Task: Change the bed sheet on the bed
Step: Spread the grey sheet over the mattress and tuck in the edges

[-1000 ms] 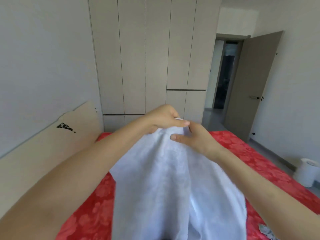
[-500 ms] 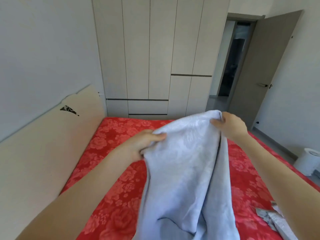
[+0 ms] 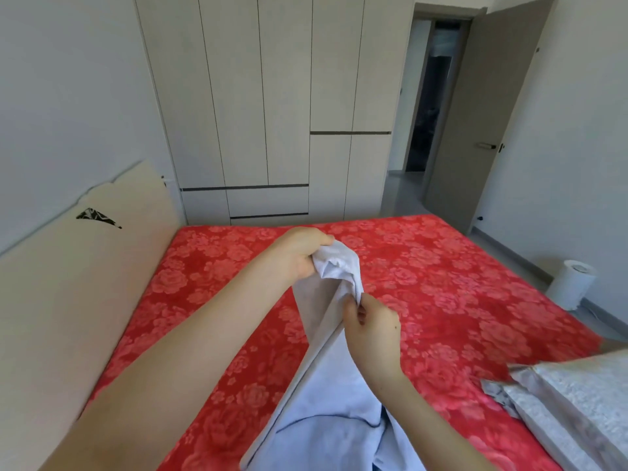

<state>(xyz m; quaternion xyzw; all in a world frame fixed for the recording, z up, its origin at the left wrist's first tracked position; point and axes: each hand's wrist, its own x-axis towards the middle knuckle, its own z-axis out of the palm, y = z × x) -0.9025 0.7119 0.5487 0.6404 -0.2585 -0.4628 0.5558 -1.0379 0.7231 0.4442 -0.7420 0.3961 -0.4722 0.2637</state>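
Note:
A pale blue-white bed sheet [image 3: 326, 402] hangs in front of me over the bed, whose mattress [image 3: 441, 294] is covered in red floral fabric. My left hand [image 3: 299, 254] grips a bunched top corner of the sheet. Just below it, my right hand [image 3: 372, 329] pinches the sheet's folded edge. The sheet's lower part runs out of the bottom of the view.
A beige headboard [image 3: 74, 283] lines the bed's left side. A grey patterned pillow [image 3: 577, 402] lies at the bed's right front. Beyond the bed stand a tall wardrobe [image 3: 272, 113] and an open door [image 3: 482, 124]. A white cylinder [image 3: 572, 283] sits on the floor at right.
The sheet has come down from spread and raised to bunched and lower. My right hand moved from the far right corner to just under my left hand. The view tilted down.

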